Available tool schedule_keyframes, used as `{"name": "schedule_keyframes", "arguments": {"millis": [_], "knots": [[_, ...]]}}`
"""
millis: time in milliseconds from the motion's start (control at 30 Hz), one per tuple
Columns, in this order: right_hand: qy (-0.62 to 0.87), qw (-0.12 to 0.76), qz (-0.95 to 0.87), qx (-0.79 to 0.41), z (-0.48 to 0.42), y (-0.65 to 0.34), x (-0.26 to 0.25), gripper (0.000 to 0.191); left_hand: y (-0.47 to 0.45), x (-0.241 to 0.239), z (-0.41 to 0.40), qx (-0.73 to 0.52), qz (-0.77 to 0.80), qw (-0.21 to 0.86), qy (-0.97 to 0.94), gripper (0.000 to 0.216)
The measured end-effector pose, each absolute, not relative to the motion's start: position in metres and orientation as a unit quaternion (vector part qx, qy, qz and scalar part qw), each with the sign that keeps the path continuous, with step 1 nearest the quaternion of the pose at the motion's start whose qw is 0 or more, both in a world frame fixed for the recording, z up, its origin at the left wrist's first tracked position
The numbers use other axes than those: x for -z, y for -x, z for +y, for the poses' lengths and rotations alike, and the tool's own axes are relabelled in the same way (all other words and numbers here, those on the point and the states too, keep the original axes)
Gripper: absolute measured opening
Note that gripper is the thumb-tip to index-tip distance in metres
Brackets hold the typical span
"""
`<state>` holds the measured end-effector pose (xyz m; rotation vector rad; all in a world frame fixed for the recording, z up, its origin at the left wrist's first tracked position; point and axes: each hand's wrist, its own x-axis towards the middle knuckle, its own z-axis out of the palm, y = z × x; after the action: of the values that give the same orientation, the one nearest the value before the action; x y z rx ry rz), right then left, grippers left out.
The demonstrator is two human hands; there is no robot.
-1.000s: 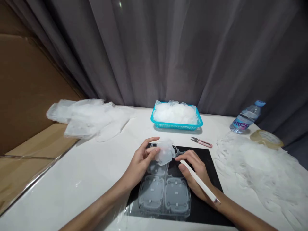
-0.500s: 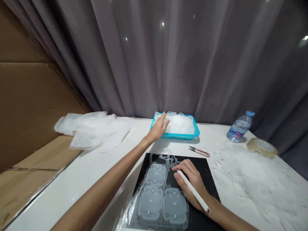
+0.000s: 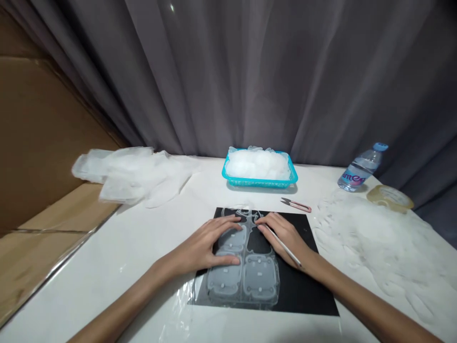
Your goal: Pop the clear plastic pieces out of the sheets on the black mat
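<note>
My left hand [image 3: 209, 243] lies over the left side of a clear moulded plastic sheet [image 3: 243, 278] with rounded square panels, thumb and fingers apart. My right hand [image 3: 285, 236] is closed round a slim white pen-like stick [image 3: 284, 247], its tip hidden by my fingers at the sheet's upper opening. The sheet rests on a black mat [image 3: 305, 295]. Thin looping plastic strips [image 3: 246, 213] show at the top of the sheet, beyond both hands. Pink-handled thread snips [image 3: 296, 205] lie just past the mat.
Behind the mat stands a turquoise basket [image 3: 262, 183] heaped with white, fluffy-looking material. Thin white sheets [image 3: 139, 174] lie at left by cardboard [image 3: 43, 200]. A water bottle [image 3: 360, 169], a tape roll [image 3: 391, 197] and a translucent film [image 3: 378, 243] occupy the right.
My left hand has come back from the turquoise basket to the plastic sheet. The right hand keeps its hold on the white stick, and the camera has tilted down.
</note>
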<state>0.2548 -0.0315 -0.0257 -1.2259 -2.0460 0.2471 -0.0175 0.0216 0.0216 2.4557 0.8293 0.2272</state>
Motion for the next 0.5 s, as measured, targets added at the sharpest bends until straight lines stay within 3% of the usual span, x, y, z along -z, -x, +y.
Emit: {"name": "schedule_keyframes", "arguments": {"millis": [133, 333, 500], "knots": [[0.501, 0.303, -0.810, 0.028, -0.025, -0.266, 0.029, 0.016, 0.022, -0.010, 0.029, -0.068, 0.299, 0.256, -0.917, 0.082], [0.491, 0.208, -0.831, 0.160, -0.023, -0.267, 0.031, 0.023, 0.014, -0.005, 0.019, -0.086, 0.306, 0.233, -0.919, 0.086], [0.479, 0.247, -0.831, 0.135, -0.025, -0.266, 0.024, 0.023, 0.004, -0.003, 0.005, -0.069, 0.306, 0.246, -0.917, 0.090]]}}
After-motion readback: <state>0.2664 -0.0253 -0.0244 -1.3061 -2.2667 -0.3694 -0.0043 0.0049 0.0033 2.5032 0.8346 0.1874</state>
